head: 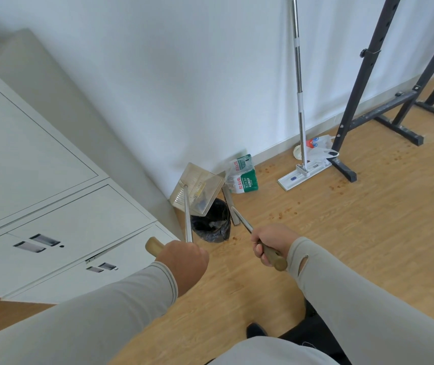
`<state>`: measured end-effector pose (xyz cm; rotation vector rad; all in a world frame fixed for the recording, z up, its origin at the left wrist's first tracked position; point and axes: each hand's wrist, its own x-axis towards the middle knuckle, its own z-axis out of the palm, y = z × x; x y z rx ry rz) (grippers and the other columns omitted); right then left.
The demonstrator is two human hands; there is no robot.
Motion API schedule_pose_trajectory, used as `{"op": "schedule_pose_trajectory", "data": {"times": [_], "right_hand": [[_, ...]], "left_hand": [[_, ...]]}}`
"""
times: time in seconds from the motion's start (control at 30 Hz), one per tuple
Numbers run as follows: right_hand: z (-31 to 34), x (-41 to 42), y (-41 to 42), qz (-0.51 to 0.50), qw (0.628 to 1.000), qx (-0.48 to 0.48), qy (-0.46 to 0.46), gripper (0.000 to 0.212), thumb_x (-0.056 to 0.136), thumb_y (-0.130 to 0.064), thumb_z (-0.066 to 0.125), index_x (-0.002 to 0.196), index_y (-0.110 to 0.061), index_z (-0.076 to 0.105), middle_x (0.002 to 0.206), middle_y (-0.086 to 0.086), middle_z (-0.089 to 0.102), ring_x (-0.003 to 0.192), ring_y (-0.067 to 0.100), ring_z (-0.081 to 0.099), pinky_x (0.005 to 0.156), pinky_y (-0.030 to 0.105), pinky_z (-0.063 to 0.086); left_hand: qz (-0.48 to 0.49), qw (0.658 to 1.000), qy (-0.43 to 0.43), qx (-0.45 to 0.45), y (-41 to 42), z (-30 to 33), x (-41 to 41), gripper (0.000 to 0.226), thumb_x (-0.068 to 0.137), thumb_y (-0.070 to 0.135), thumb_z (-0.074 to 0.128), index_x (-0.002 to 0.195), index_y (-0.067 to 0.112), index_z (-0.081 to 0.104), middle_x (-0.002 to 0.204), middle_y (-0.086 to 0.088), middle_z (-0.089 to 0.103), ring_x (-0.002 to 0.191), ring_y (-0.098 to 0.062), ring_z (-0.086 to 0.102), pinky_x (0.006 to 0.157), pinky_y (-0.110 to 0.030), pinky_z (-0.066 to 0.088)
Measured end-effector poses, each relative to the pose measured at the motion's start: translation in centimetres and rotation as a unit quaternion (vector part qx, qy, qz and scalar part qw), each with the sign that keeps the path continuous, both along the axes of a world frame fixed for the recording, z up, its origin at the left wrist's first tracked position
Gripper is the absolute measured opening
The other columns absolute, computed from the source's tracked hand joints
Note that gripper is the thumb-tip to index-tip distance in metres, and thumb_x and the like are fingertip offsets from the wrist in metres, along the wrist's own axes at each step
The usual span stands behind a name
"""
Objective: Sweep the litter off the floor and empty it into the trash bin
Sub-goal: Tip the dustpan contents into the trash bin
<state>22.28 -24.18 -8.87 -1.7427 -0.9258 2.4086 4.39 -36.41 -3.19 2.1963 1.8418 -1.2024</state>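
My left hand (183,262) grips the wooden end of a long metal handle. At its far end the translucent dustpan (197,188) is raised and tilted over the trash bin (214,225), a small bin lined with a black bag by the wall. Litter shows through the pan. My right hand (271,246) grips the wooden end of the broom handle. The broom head (230,204) sits low just right of the bin. Small brown crumbs (279,214) lie scattered on the wooden floor.
A white metal cabinet (52,201) stands at the left, close to the bin. Green-and-white packs (244,175) lie by the wall. A flat mop (302,172) leans on the wall, with a plastic bag (318,148) behind it. A black metal rack (384,106) fills the right.
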Motion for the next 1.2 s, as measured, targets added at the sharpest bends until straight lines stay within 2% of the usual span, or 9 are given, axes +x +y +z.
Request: {"op": "schedule_pose_trajectory", "data": {"times": [0.27,0.37,0.5,0.6,0.67,0.73,0.93,1.1,1.2], "right_hand": [[-0.1,-0.1,-0.2,-0.012,1.0,0.002,0.006,0.011,0.094,-0.003,0.043,0.089,-0.01,0.05,0.064,0.004,0.046,0.038,0.01,0.044,0.038,0.016,0.037],[0.0,0.1,0.0,-0.009,1.0,0.0,0.009,0.011,0.095,-0.003,0.043,0.088,-0.009,0.05,0.063,0.004,0.045,0.038,0.01,0.044,0.037,0.016,0.037],[0.0,0.4,0.1,-0.006,1.0,0.0,0.009,0.011,0.096,-0.004,0.043,0.088,-0.009,0.049,0.061,0.003,0.046,0.037,0.01,0.044,0.037,0.016,0.037],[0.0,0.3,-0.1,0.003,1.0,0.005,0.005,0.01,0.095,-0.003,0.043,0.089,-0.009,0.049,0.06,0.003,0.046,0.038,0.01,0.044,0.038,0.016,0.037],[0.1,0.3,0.0,0.001,1.0,0.006,0.003,0.01,0.095,-0.003,0.043,0.089,-0.009,0.048,0.06,0.003,0.047,0.038,0.01,0.044,0.039,0.017,0.037],[0.1,0.4,-0.1,0.008,1.0,0.008,0.001,0.01,0.095,-0.003,0.044,0.088,-0.009,0.049,0.059,0.003,0.047,0.038,0.01,0.045,0.038,0.017,0.037],[0.4,0.0,0.1,0.006,1.0,0.01,0.003,0.011,0.095,-0.003,0.043,0.087,-0.01,0.047,0.06,0.003,0.046,0.037,0.01,0.044,0.037,0.017,0.037],[0.5,-0.1,0.4,0.005,1.0,0.016,0.007,0.013,0.094,-0.003,0.044,0.084,-0.01,0.046,0.058,0.003,0.047,0.037,0.01,0.045,0.037,0.017,0.036],[0.5,-0.1,0.4,0.005,1.0,0.019,0.007,0.011,0.093,-0.002,0.045,0.085,-0.01,0.046,0.059,0.003,0.047,0.038,0.01,0.045,0.038,0.017,0.036]], "left_hand": [[0.007,1.0,0.014,-0.007,0.2,1.3,1.3,0.016,0.091,-0.006,0.051,0.091,0.009,0.044,0.079,-0.003,0.05,0.054,-0.015,0.042,0.045,-0.028,0.027],[0.006,1.0,0.024,-0.017,0.1,1.5,1.6,0.014,0.092,-0.005,0.051,0.093,0.007,0.046,0.081,-0.004,0.053,0.063,-0.022,0.051,0.045,-0.028,0.029],[0.014,0.999,0.026,-0.013,-0.1,1.4,1.4,0.016,0.09,-0.005,0.055,0.099,0.008,0.052,0.087,-0.001,0.061,0.061,-0.02,0.05,0.046,-0.031,0.035],[0.026,1.0,0.012,0.0,-0.2,0.2,0.7,0.014,0.091,-0.003,0.055,0.092,0.009,0.046,0.073,0.0,0.05,0.054,-0.015,0.044,0.054,-0.034,0.044],[0.041,0.999,0.007,0.013,0.1,-0.2,0.1,0.016,0.091,0.0,0.056,0.087,0.011,0.045,0.066,0.002,0.045,0.057,-0.016,0.05,0.069,-0.047,0.051],[0.047,0.999,0.012,0.014,0.3,-0.4,-0.2,0.017,0.09,0.001,0.057,0.085,0.012,0.045,0.065,0.002,0.043,0.058,-0.018,0.053,0.074,-0.051,0.052],[0.037,0.999,0.006,0.009,0.6,-0.2,0.1,0.019,0.088,-0.004,0.056,0.092,0.008,0.042,0.067,-0.001,0.042,0.063,-0.022,0.055,0.078,-0.053,0.053],[0.036,0.999,0.01,0.003,0.4,0.1,0.0,0.017,0.088,-0.004,0.056,0.092,0.008,0.044,0.067,0.0,0.041,0.058,-0.019,0.047,0.077,-0.053,0.053],[0.034,0.999,0.015,0.009,0.4,0.9,-0.2,0.01,0.093,0.002,0.056,0.097,0.008,0.05,0.07,-0.001,0.045,0.052,-0.018,0.042,0.066,-0.04,0.051]]}}
